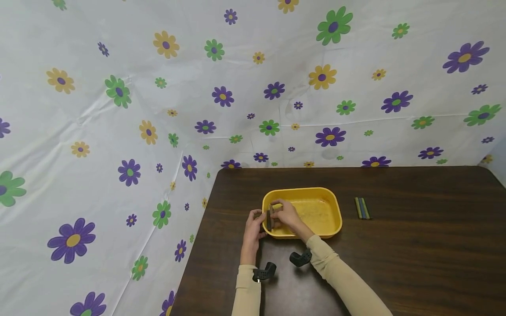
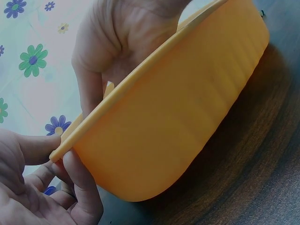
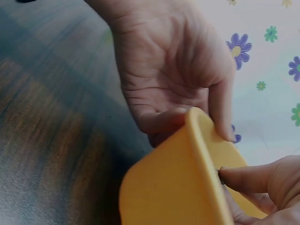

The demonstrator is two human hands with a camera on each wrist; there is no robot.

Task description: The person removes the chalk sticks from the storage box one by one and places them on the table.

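A yellow plastic tub (image 1: 321, 219) stands on the dark wooden table. My left hand (image 1: 251, 229) grips its left rim, thumb over the edge and fingers curled beneath it, as the left wrist view shows. My right hand (image 1: 288, 216) reaches down inside the tub's left end. There a dark stick (image 1: 269, 220) and a greyish-brown stick (image 1: 271, 212) stand side by side along the left wall. In the right wrist view, the fingers of my right hand (image 3: 276, 183) pinch a thin, dark-ended stick close by the wall; most of it is hidden.
To the right of the tub, several slim green, blue and yellowish sticks (image 1: 362, 208) lie side by side on the table (image 1: 427, 245). A white sheet with a flower print (image 1: 245, 66) hangs behind the table and down its left side.
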